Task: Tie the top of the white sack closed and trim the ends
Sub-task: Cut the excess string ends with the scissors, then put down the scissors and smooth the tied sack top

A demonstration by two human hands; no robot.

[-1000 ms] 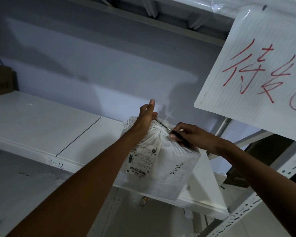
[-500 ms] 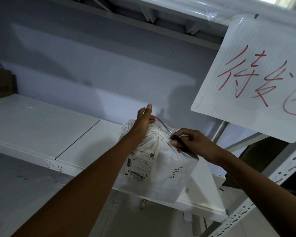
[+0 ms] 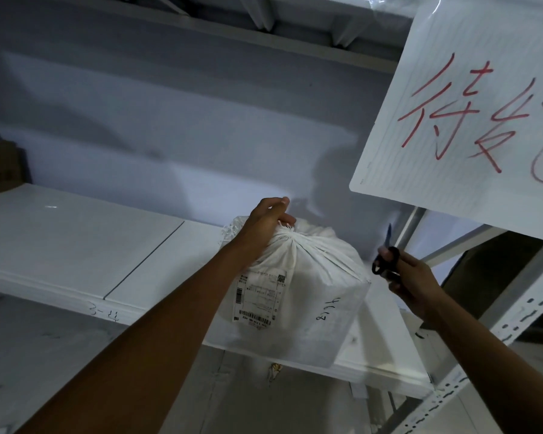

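Observation:
A white sack (image 3: 314, 296) with a shipping label on its front stands at the front edge of a white shelf (image 3: 76, 245). Its top is gathered into a tight bunch. My left hand (image 3: 264, 222) is closed around that bunched top. My right hand (image 3: 408, 277) is off to the right of the sack, apart from it, and holds black-handled scissors (image 3: 386, 255) with the blades pointing up. Whether a tie end still sticks out of the knot is hidden by my left hand.
A lined white sign (image 3: 470, 114) with red handwriting hangs at the upper right, just above my right hand. A perforated metal rack upright (image 3: 496, 336) runs diagonally at the right. A brown cardboard box (image 3: 0, 167) sits at the far left of the shelf.
My right hand has pulled the scissors away from the sack's neck to the right and turned the blades upward. My left hand stays on the bunched top. The thin tie end near the knot is gone from sight.

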